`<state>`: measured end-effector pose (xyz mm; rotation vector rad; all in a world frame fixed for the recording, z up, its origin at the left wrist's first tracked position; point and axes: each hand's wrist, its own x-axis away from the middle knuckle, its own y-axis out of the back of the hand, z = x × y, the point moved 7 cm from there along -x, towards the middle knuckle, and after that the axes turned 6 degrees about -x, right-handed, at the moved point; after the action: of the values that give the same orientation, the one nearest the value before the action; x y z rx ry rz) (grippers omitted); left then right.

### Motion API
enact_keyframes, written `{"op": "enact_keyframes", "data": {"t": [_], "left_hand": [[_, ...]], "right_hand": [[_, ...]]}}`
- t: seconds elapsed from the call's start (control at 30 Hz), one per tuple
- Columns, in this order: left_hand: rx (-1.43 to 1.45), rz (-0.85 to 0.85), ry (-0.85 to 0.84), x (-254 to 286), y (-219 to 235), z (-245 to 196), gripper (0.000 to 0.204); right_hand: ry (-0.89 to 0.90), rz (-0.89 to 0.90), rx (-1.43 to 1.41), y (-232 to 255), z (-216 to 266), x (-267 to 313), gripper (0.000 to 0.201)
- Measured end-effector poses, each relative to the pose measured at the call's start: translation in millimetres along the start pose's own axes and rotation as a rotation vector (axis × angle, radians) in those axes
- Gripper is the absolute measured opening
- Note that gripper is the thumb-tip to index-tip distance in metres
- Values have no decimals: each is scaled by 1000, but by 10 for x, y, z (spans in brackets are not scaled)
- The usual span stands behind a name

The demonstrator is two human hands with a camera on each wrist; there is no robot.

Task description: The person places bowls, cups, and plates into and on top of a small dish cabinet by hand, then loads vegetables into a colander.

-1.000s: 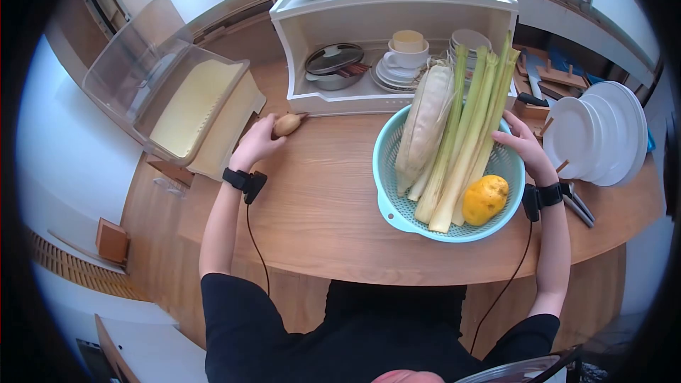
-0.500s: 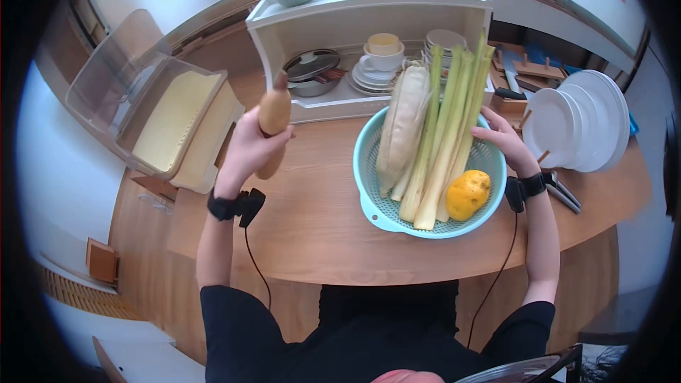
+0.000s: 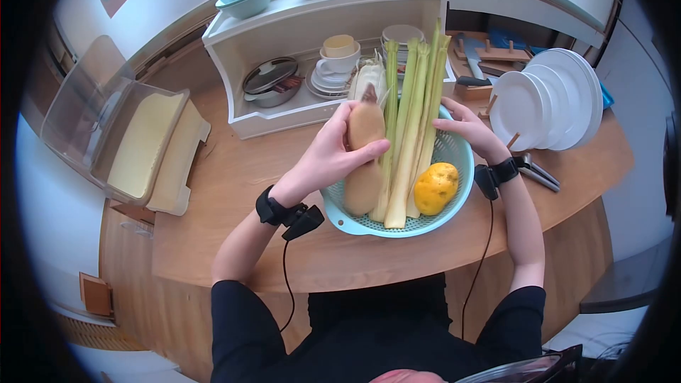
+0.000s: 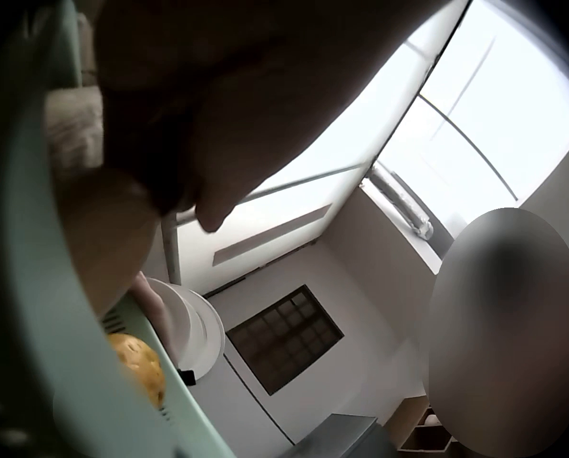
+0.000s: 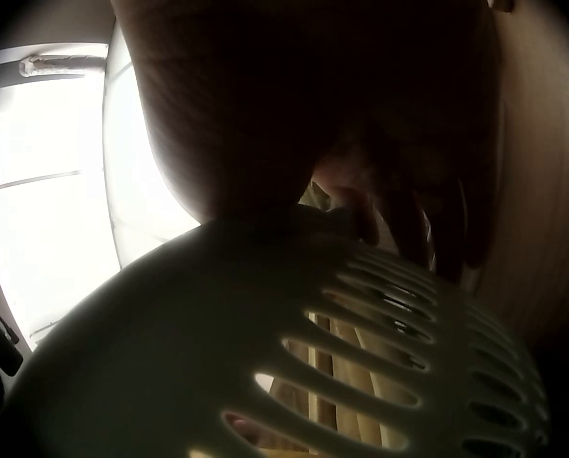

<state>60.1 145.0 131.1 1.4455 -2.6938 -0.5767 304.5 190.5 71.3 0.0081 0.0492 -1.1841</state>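
My left hand (image 3: 338,149) grips a tan two-lobed lotus root (image 3: 366,131) with a brown tip, held upright over the left side of a light blue colander (image 3: 340,221). My right hand (image 3: 474,130) holds the colander's right rim, thumb inside and fingers outside. Several long pale green celery-like stalks (image 3: 415,128) lean in the colander, reaching past its far rim. A yellow, lumpy potato-like vegetable (image 3: 436,189) lies at its right front. Behind the lotus root, a long whitish vegetable (image 3: 371,74) is mostly hidden. In the left wrist view, the yellow vegetable (image 4: 138,366) shows beside the colander wall (image 4: 36,286).
A white shelf (image 3: 245,125) at the back carries bowls, plates, cups and a lidded pot (image 3: 271,81). White plates (image 3: 521,110) stand in a rack at right, near a knife (image 3: 474,64) and a metal-handled tool (image 3: 539,172). On the left is a clear-lidded bin (image 3: 145,145).
My left hand has picked the lotus root up from the table at left and carried it right, over the colander. The right hand stays at the colander's rim. The head view has shifted.
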Motion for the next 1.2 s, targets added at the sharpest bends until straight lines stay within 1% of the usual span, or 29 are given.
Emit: {"op": "enact_keyframes", "data": {"t": [0.03,0.1,0.13,0.2,0.23,0.3,0.33,0.4,0.43,0.5,0.53,0.57,0.63,0.67,0.7,0.77,0.8,0.87,0.9,0.97,1.0,1.07,1.1,1.17,1.2], "left_hand": [[0,4,0,6,-11,-6,65],[-109,-124,-120,46,63,-96,67],[-109,-124,-119,49,75,-105,67],[-588,-232,-264,91,133,-243,73],[-583,-236,-262,99,158,-214,73],[-911,-256,-398,123,119,-218,79],[-907,-262,-397,134,103,-156,79],[-963,-181,-297,146,23,32,77],[-962,-189,-295,170,25,-8,77],[-1270,6,-232,197,-88,-2,75],[-1249,31,-216,196,-78,-6,70],[-1246,20,-210,179,-47,12,70],[-1037,-264,-210,131,186,22,69],[-1050,-419,-274,133,294,19,64],[-1051,-424,-275,144,349,85,64],[-554,-224,182,131,499,494,54],[-555,-230,180,131,559,597,54],[-478,-135,45,134,550,633,44],[-480,-145,49,169,575,696,44],[-454,-180,142,282,602,589,39],[-459,-193,147,327,622,595,39],[-419,-227,83,451,683,563,38],[-422,-233,87,537,721,563,38],[-419,-324,106,764,859,535,37],[-408,-380,43,881,925,494,35]], "right_hand": [[-5,4,4,-4,-4,0,76],[2,2,8,-16,11,2,76],[9,3,15,-21,19,1,76],[7,0,16,-19,15,-8,76],[3,-2,19,-18,10,-6,76],[-6,-10,26,-1,-5,-7,76],[-9,-18,27,8,-9,-10,76],[-14,-15,17,-1,-8,-12,75],[-18,-16,4,-5,-9,-12,75],[-19,-13,-14,2,-35,-21,73],[-23,-15,-37,2,-36,-21,72],[-25,-6,-30,-7,-32,-20,72],[-26,-19,28,-12,-18,-11,69],[-24,-14,32,-10,-34,-17,69],[-30,-21,16,0,-74,-29,67],[-31,-26,5,-37,-49,-27,65],[-46,-39,14,-48,-44,-17,65],[-71,-71,40,-143,10,20,60],[-70,-60,42,-157,-45,4,60],[-40,-28,1,-177,-152,-55,59],[-37,-14,1,-166,-200,-55,59],[-100,79,-21,-300,-276,-31,69],[-98,86,-23,-362,-296,-22,69],[-109,87,84,-546,-244,14,81],[-134,122,91,-618,-237,22,83]]}}
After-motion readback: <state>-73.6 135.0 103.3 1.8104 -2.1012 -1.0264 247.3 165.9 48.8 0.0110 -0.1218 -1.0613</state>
